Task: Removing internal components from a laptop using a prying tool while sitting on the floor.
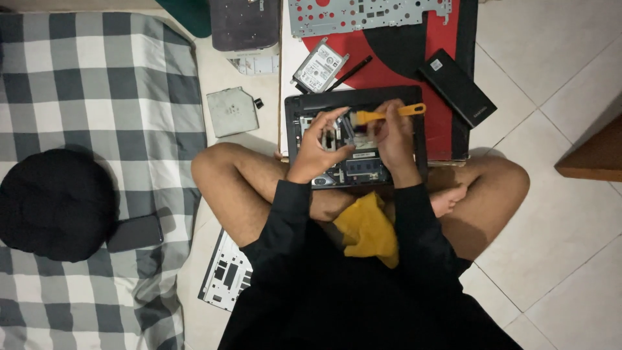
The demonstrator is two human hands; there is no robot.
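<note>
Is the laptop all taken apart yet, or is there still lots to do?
Much is apart: the hard drive, optical drive, battery and metal plate lie on the floor. Now the right hand works an orange-handled brush inside the open laptop base, steadied by the left hand. The circuit board remains inside.

We are in a home bedroom. A checked mattress (97, 97) lies on the pale tiled floor (557, 214), with a black cushion (55, 204) on it.

Orange brush (387, 114); yellow cloth (369, 230); grey-and-white checked blanket (97, 84); black cushion (55, 204).
</note>
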